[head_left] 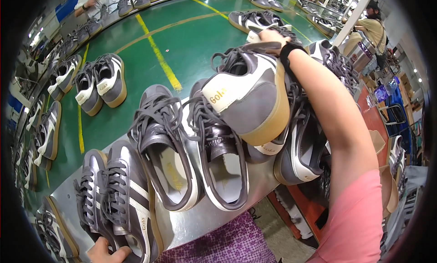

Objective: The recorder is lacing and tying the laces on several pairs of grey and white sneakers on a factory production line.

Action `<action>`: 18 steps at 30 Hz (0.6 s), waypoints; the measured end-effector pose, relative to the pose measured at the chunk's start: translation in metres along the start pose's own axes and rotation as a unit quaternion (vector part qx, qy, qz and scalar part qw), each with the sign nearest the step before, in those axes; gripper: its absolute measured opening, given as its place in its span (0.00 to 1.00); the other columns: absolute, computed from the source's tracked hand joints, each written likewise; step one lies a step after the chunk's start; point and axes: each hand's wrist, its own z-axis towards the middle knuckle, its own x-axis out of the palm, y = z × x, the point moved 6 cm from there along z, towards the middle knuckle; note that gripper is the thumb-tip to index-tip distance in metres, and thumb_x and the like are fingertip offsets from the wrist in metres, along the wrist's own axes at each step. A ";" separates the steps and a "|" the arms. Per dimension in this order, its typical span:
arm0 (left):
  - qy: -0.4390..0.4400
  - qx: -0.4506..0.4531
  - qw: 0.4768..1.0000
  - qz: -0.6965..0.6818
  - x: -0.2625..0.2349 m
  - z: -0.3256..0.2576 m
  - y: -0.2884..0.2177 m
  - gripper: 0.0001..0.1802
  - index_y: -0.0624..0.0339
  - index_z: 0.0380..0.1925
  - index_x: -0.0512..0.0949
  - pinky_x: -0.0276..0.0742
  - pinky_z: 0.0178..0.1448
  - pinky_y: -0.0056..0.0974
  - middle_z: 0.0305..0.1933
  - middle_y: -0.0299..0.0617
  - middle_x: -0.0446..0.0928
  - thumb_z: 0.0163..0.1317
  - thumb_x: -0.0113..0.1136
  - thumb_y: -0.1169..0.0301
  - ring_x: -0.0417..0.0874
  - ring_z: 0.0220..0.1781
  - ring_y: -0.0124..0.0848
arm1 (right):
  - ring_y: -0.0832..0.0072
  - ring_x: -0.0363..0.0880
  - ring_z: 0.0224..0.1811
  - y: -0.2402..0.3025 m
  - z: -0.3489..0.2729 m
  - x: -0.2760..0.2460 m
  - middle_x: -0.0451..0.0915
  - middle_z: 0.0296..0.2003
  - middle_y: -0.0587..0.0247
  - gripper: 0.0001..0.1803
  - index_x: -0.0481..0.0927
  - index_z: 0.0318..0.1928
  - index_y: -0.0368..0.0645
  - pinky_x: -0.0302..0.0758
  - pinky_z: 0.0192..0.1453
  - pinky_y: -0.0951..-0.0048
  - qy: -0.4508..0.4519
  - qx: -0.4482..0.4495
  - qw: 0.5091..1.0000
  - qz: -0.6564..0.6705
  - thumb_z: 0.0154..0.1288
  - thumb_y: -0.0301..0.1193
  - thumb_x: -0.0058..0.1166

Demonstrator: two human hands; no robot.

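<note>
In the head view, a pair of silver shoes (136, 185) is held by the left hand (108, 252) near the left end of a metal shelf (186, 231), set along the near edge of a green belt (136, 67). The left fingers are closed about the heel collars, the toes pointed toward the belt. The right hand (273, 36), a black wristband (291, 52) worn below it, is stretched out over the belt; its fingertips are hidden, and whether anything is gripped cannot be told. Just below it, a tilted grey shoe (252, 97) is seen heel-first, its support unclear. Between the hands, 2 laced shoes (157, 135) are lined up, heels toward the shelf's near edge. Another pair (111, 81) is parked on the belt beyond the shelf's left half.

The silver shoes are judged light, soft at the collar and stiff in the sole, with a smooth, easily scuffed finish. They are best taken by the heels, where loose laces are avoided.
</note>
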 end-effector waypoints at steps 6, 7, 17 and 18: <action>-0.011 0.001 1.000 0.009 0.000 -0.003 0.003 0.31 0.47 0.36 0.81 0.71 0.32 0.45 0.33 0.44 0.70 0.21 0.77 0.67 0.76 0.32 0.46 | 0.79 0.80 0.38 -0.011 -0.037 -0.086 0.83 0.37 0.69 0.18 0.82 0.41 0.40 0.74 0.42 0.76 -0.115 0.054 0.871 0.475 0.57 0.41 0.66; -0.015 0.007 1.000 0.011 -0.001 -0.003 0.003 0.32 0.47 0.37 0.81 0.71 0.32 0.45 0.34 0.44 0.70 0.21 0.78 0.67 0.76 0.32 0.46 | 0.81 0.78 0.38 -0.029 -0.045 -0.109 0.82 0.38 0.71 0.17 0.82 0.42 0.40 0.72 0.42 0.78 -0.132 0.036 0.850 0.508 0.59 0.39 0.64; -0.165 0.031 0.986 0.023 -0.001 -0.017 -0.001 0.27 0.51 0.25 0.78 0.61 0.26 0.45 0.24 0.44 0.62 0.19 0.76 0.57 0.69 0.23 0.44 | 0.85 0.75 0.34 0.094 -0.212 -0.188 0.77 0.27 0.71 0.27 0.74 0.55 0.36 0.71 0.42 0.81 0.272 -0.056 0.952 0.128 0.59 0.36 0.65; -0.168 0.036 0.985 0.027 -0.003 -0.020 -0.001 0.26 0.51 0.24 0.77 0.61 0.26 0.45 0.24 0.44 0.62 0.19 0.76 0.58 0.69 0.23 0.44 | 0.85 0.72 0.31 0.094 -0.216 -0.186 0.74 0.24 0.72 0.26 0.74 0.55 0.38 0.69 0.37 0.81 0.233 -0.066 0.958 0.155 0.63 0.40 0.63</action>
